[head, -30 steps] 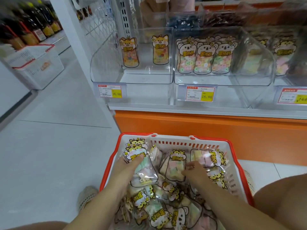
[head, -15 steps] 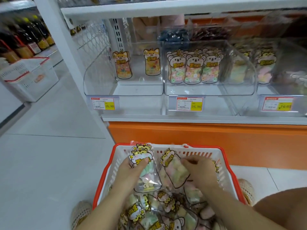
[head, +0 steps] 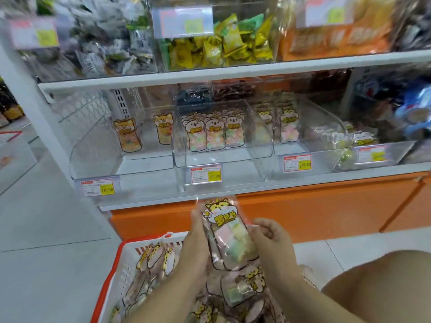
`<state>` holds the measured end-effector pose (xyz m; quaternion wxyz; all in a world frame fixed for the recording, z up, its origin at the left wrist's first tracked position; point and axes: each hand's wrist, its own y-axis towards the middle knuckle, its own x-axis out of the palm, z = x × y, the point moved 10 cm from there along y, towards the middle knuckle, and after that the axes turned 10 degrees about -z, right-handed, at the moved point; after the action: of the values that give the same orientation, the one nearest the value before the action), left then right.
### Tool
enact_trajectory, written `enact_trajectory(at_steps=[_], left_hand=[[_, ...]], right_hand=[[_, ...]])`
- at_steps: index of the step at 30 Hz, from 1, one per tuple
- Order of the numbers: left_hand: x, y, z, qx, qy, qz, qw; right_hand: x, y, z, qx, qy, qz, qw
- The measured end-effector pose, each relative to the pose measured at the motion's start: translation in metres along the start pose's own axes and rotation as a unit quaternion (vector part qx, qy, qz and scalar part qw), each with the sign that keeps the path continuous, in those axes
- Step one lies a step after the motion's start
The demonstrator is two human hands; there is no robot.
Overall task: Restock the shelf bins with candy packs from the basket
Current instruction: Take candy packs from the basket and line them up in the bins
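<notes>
Restocking, transfer step. One candy pack (head: 229,231) is held upright above the basket (head: 109,283), in front of the orange base panel (head: 314,210) and below the shelf edge (head: 233,194). It is clear of the packs left in the basket (head: 158,257) and not yet in any bin. The left hand (head: 197,250) grips the pack's left edge, its fingers (head: 194,220) pressed together along the film. The right hand (head: 274,243) meets the right edge with curled fingers that appear to pinch it, though a second pack may hang beneath; this cannot be told for certain. The pack's yellow animal print seems to match the packs (head: 288,125) standing at the back of the right-hand bin (head: 321,164), rather than the koala packs (head: 214,134) of the middle bin (head: 245,159) or the orange-printed packs (head: 127,136) of the left bin (head: 98,159). Pick-up is judged complete and placement pending. The next move calls for raising the pack over the low front wall of the matching bin and setting it upright, print forward, against the row there. The soft film may slump unless it is leaned on a neighbour.
</notes>
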<state>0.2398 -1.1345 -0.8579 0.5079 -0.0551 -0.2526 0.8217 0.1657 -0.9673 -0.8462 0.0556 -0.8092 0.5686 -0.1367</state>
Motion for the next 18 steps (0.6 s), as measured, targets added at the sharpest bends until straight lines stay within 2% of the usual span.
enact_trajectory(at_steps=[3,5,7,9,11,13,15,18], left_hand=[[0.043,-0.006,0.03,0.061,-0.023,-0.062,0.996],[0.068,-0.007,0.047,0.09,0.012,-0.098,0.991],[0.083,-0.014,0.063,0.118,0.048,-0.09,0.988],[0.099,-0.021,0.084,0.165,0.083,-0.09,0.979],[0.117,-0.027,0.106,0.198,0.131,-0.092,0.967],[0.135,-0.034,0.131,0.233,0.163,-0.095,0.954],[0.153,-0.035,0.153,0.265,0.189,-0.11,0.939],[0.183,-0.03,0.186,0.303,0.271,-0.139,0.903]], right_hand=[[-0.014,0.005,-0.018,-0.01,0.05,0.03,0.998],[-0.025,0.005,-0.04,-0.044,0.059,0.03,0.997],[-0.035,0.006,-0.06,-0.067,0.079,0.013,0.995],[-0.043,0.011,-0.076,-0.06,0.085,-0.029,0.994],[-0.042,0.012,-0.096,-0.027,0.03,-0.099,0.994],[-0.038,0.012,-0.119,-0.005,-0.016,-0.196,0.981],[-0.042,0.012,-0.148,-0.018,-0.028,-0.266,0.963],[-0.058,0.022,-0.194,-0.078,-0.056,-0.272,0.957]])
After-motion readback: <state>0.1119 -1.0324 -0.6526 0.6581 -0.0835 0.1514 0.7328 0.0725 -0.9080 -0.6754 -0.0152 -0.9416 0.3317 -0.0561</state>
